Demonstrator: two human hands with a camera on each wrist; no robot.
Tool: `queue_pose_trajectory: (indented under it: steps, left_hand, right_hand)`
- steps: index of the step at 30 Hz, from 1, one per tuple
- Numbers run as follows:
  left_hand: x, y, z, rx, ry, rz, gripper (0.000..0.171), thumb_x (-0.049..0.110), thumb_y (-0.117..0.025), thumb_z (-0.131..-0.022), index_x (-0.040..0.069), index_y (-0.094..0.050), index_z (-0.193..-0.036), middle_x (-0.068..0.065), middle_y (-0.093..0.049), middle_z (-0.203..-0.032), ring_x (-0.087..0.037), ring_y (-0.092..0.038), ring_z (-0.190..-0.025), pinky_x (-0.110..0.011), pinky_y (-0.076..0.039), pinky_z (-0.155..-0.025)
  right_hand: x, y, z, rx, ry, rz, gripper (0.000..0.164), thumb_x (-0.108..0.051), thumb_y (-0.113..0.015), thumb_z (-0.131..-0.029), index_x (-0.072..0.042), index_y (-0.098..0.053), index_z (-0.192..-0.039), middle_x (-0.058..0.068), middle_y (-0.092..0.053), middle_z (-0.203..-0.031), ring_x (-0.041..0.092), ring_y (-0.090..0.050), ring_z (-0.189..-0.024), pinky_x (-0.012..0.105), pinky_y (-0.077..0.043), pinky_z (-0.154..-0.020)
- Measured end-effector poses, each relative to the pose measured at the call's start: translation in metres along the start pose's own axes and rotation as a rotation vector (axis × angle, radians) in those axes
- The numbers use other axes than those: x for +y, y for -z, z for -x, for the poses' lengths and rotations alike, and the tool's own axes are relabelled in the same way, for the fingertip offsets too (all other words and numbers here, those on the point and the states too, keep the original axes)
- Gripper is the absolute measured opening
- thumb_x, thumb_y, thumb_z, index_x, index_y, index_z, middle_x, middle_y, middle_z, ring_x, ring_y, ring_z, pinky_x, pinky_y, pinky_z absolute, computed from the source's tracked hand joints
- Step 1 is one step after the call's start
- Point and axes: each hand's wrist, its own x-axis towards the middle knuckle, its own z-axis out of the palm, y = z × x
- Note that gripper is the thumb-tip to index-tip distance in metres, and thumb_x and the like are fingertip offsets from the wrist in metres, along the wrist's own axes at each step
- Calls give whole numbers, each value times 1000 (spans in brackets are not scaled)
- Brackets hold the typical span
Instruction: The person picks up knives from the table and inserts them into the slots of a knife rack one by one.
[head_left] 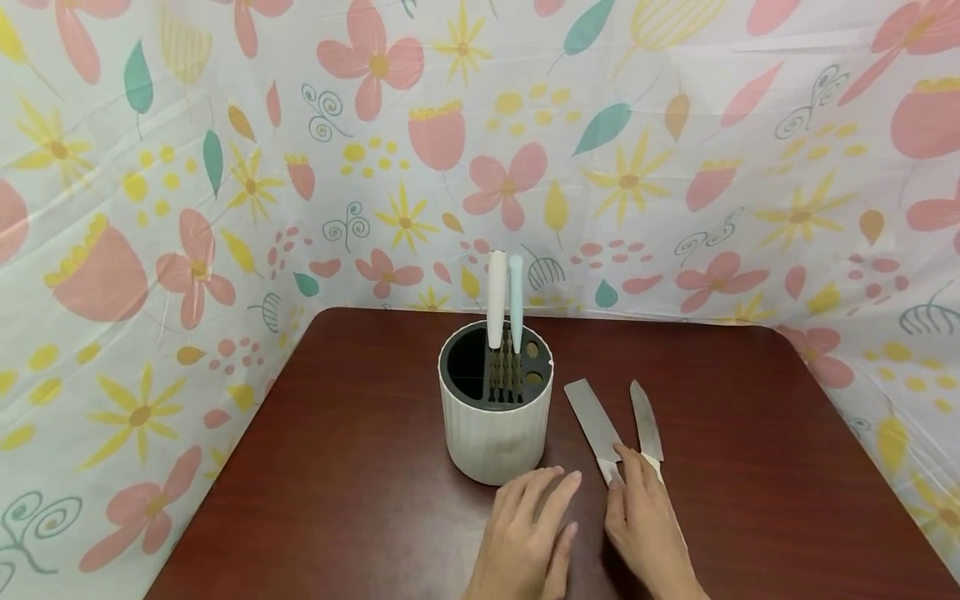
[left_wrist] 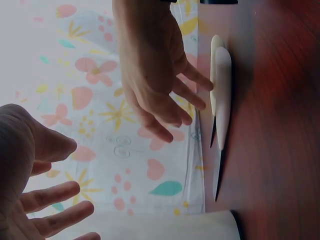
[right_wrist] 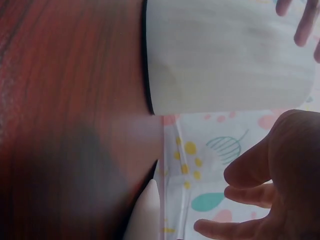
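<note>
A white ribbed knife holder [head_left: 495, 446] with a black slotted top stands upright on the table. A white handle [head_left: 497, 300] and a light blue handle [head_left: 516, 304] stick up from its slots. To its right lie a broad-bladed cleaver [head_left: 592, 417] and a pointed knife [head_left: 647, 421], side by side, white handles toward me. My right hand [head_left: 647, 525] hovers over those handles [left_wrist: 223, 100], fingers loosely extended and gripping nothing; whether a fingertip touches a handle, I cannot tell. In front of the holder is my left hand [head_left: 521, 533], holding nothing, fingers spread in the left wrist view.
Everything stands on a dark reddish-brown table [head_left: 360, 467] with rounded far corners. A white sheet with a flower print [head_left: 555, 150] hangs behind the table and along its left and right sides. The holder's top also has a large compartment [head_left: 467, 367] and round holes.
</note>
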Motion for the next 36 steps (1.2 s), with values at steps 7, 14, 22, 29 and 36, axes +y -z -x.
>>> queue_pose_trajectory:
  steps: [7, 14, 22, 29, 36]
  left_hand:
    - [5, -4, 1, -35, -22, 42, 37, 24, -47, -103, 13, -61, -136, -4, -67, -124, -17, -65, -110, -33, -53, -92]
    - [4, -3, 3, -83, -2, 78, 38, 23, -50, -103, 15, -59, -138, -2, -67, -122, -14, -64, -109, -31, -53, -92]
    - [4, -4, 6, -114, -27, 76, 38, 25, -50, -102, 16, -59, -138, 0, -67, -121, -14, -65, -107, -29, -53, -92]
    - [3, -5, 5, -159, -116, 61, 39, 33, -51, -103, 17, -60, -137, 2, -67, -120, -10, -64, -106, -27, -52, -93]
    - [3, -7, 8, -147, -162, 47, 40, 42, -49, -104, 18, -63, -133, 4, -66, -118, -8, -63, -105, -27, -52, -93]
  right_hand:
    - [4, 0, 4, -9, -41, 54, 52, -1, -66, -88, 4, -52, -138, 35, -61, -125, 56, -62, -107, 66, -51, -84]
    - [8, 4, 7, -192, -166, 115, 54, -9, -69, -89, 8, -52, -136, 39, -59, -125, 59, -56, -114, 66, -46, -93]
    - [10, 8, 10, -323, -276, 195, 52, -18, -71, -90, 6, -54, -132, 34, -57, -121, 53, -54, -115, 64, -47, -91]
    - [11, 12, 5, -349, -345, 204, 41, -22, -74, -88, 5, -60, -116, 27, -61, -104, 47, -62, -98, 62, -52, -73]
    - [10, 18, 4, -472, -411, 205, 41, -24, -74, -86, 5, -57, -109, 26, -60, -97, 45, -63, -90, 60, -50, -66]
